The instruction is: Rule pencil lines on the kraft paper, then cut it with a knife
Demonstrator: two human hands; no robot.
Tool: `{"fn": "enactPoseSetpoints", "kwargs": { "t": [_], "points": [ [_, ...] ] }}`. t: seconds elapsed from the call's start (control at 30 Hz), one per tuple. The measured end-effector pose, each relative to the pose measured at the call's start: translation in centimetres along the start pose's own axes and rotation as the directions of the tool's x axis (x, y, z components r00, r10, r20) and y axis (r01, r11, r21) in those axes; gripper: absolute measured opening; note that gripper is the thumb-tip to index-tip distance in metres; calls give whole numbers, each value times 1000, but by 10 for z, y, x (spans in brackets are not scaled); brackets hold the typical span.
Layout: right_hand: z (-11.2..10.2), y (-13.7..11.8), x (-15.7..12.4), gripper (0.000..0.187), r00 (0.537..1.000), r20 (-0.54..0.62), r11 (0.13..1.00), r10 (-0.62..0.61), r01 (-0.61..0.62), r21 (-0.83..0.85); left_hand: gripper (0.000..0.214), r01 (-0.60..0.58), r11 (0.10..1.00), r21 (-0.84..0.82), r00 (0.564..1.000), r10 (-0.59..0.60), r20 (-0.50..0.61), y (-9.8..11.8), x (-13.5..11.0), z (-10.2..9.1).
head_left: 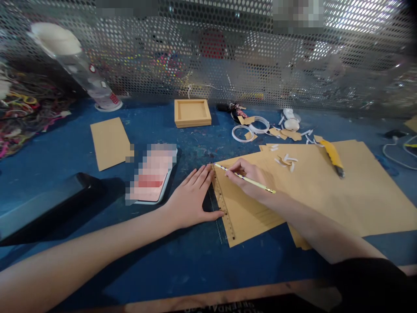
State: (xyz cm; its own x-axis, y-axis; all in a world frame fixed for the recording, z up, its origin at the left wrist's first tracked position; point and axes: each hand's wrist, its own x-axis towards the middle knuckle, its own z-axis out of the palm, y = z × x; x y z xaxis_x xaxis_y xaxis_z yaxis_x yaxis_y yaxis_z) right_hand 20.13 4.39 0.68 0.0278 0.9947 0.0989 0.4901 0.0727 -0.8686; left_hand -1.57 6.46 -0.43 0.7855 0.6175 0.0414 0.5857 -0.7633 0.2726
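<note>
Looking down from my head camera, I am pressing my left hand (pixel 192 195) flat on the blue table (pixel 182 261), fingers stretched out and lying together, gripping nothing. The fingertips and the thumb are touching the left edge of a ruler (pixel 223 203), which is lying along the left edge of a large brown card sheet (pixel 342 191). A dark patch is showing under my palm beside the ruler; I cannot tell what it is.

My right hand (pixel 251 176) is pinching a pencil (pixel 245 178) between thumb and fingers, clenched around it. The pencil is slanting low over the card, its tip touching down at the far end of the ruler, right beside my left fingertips. My right forearm is resting across the card.

Farther right on the same card, a yellow utility knife (pixel 332 157) is lying at an angle, and a few white scraps (pixel 286 161) are sitting between it and my right hand. Beyond the card, two tape rolls (pixel 243 133) are lying near a shallow wooden tray (pixel 192 113). To the left, a smaller piece of card (pixel 110 142) is lying well apart from my hands, and a blurred flat device (pixel 151 174) is sitting just left of my left hand. A perforated metal screen (pixel 228 61) is standing along the back of the table.
</note>
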Motion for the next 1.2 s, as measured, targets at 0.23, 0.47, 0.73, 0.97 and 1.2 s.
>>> {"fn": "enactPoseSetpoints", "kwargs": {
  "t": [0.23, 0.47, 0.73, 0.97, 1.2],
  "points": [
    [-3, -2, -6, 13, 998, 26, 994, -61, 63, -88, 113, 18, 999, 30, 1000, -18, 13, 1, 2, -1],
    [-21, -25, -46, 6, 964, 210, 926, -161, 221, -305, 117, 26, 993, 117, 997, -33, 63, 4, 3, -5],
    [-38, -49, -118, 14, 849, 426, 797, -313, 479, -368, 117, 6, 994, 113, 1000, -9, 27, 1, 2, -1],
    [-41, -48, -149, 14, 831, 473, 815, -292, 476, -332, 117, -2, 994, 113, 1000, 0, 17, -1, 2, 0],
    [-41, -46, -155, 14, 846, 453, 822, -282, 457, -341, 116, -3, 994, 110, 1000, 2, 7, -1, 2, 0]
  ]
}}
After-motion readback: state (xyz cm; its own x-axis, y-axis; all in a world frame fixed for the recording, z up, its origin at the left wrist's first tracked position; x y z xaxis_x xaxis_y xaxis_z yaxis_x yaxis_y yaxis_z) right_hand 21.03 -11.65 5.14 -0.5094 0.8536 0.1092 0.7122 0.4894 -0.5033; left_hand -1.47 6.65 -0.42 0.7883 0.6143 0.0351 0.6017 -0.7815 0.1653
